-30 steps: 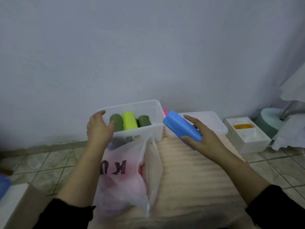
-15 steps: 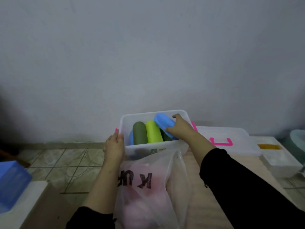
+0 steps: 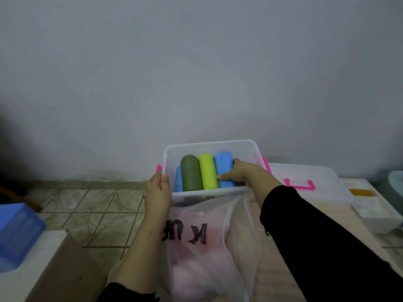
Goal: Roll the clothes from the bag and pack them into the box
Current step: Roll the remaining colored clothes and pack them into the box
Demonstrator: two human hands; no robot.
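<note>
Right hand (image 3: pixel 242 174) presses down on a sky-blue fabric roll (image 3: pixel 224 168) inside the clear plastic box (image 3: pixel 209 144), roll's long axis running six to twelve o'clock. Left hand (image 3: pixel 158 189) grips the box's nine o'clock rim.

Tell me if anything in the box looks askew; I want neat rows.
Nothing stands out: the rolls in the box lie parallel, and the right hand rests on the blue roll beside the lime roll.
</note>
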